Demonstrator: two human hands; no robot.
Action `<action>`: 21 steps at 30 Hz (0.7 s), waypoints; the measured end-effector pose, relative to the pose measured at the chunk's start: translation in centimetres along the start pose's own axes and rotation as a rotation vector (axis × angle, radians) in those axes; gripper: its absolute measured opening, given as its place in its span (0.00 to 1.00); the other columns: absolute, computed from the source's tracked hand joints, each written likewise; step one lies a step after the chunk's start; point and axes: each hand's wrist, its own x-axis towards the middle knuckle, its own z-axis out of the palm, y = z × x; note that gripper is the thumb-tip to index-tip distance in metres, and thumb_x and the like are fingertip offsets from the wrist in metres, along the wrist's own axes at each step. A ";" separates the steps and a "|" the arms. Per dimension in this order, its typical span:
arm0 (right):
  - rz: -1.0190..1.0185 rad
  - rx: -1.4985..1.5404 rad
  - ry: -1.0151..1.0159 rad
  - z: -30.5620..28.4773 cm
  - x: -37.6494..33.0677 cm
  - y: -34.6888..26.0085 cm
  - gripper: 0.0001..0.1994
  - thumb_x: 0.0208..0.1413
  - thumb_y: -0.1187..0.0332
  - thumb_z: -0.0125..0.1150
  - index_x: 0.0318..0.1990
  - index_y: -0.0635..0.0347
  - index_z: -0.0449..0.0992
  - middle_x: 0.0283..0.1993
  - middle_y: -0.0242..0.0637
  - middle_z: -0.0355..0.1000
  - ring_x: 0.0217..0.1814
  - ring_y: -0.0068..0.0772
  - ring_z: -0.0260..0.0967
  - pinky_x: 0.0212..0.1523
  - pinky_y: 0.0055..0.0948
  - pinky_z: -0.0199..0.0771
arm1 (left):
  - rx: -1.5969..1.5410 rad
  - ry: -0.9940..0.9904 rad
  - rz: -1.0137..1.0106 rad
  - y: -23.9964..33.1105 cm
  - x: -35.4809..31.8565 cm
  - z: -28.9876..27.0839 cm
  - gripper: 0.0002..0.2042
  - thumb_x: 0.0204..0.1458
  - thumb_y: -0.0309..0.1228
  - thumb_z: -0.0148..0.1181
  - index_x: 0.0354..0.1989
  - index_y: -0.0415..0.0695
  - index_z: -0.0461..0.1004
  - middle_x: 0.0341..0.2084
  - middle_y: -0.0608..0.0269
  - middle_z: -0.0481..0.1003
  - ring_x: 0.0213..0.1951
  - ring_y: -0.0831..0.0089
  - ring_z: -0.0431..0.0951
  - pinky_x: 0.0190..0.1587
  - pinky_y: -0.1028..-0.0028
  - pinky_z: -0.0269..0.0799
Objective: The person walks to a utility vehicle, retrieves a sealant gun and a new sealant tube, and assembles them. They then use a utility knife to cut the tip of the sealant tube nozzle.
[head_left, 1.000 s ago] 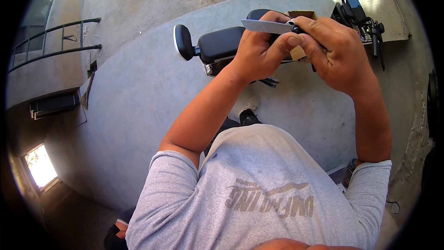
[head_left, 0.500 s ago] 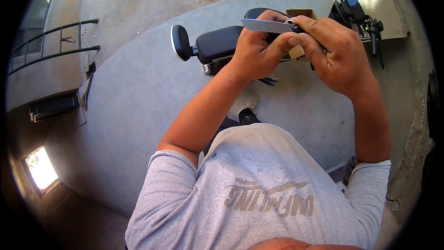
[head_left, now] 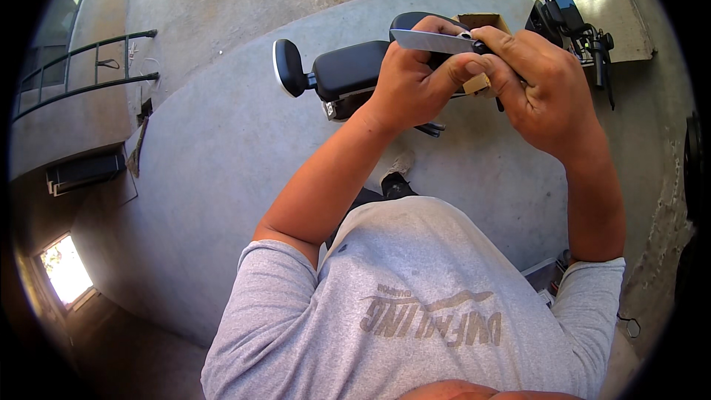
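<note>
Both my hands are raised in front of me, over an electric scooter's black seat [head_left: 352, 70]. A thin, shiny, flat grey plate [head_left: 433, 41] shows between them, with a small black fitting [head_left: 480, 47] at its right end. My left hand [head_left: 416, 81] is closed around the plate from beneath, its thumb pointing toward the fitting. My right hand [head_left: 539, 80] pinches that black end between thumb and fingers. The two thumbs nearly meet. The underside of the plate and most of the left fingers are hidden.
The scooter has a padded backrest [head_left: 289, 68] at its left and handlebars [head_left: 598, 48] at the right. Behind my hands stands an open cardboard box [head_left: 485, 21]. A dark metal rack [head_left: 89, 67] lies at the left. A grey toolbox [head_left: 544, 275] sits beside my right elbow.
The plate and both hands have shifted very slightly to the right. My grip looks the same, and nothing else has visibly moved.
</note>
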 end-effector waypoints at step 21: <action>0.001 0.000 -0.006 0.2 0.0 -0.1 0.15 0.65 0.63 0.67 0.55 0.59 0.85 0.33 0.44 0.78 0.30 0.46 0.78 0.32 0.40 0.77 | 0.114 -0.051 0.124 -0.6 -0.6 -0.1 0.19 0.69 0.41 0.63 0.55 0.36 0.76 0.31 0.73 0.77 0.34 0.87 0.72 0.37 0.82 0.70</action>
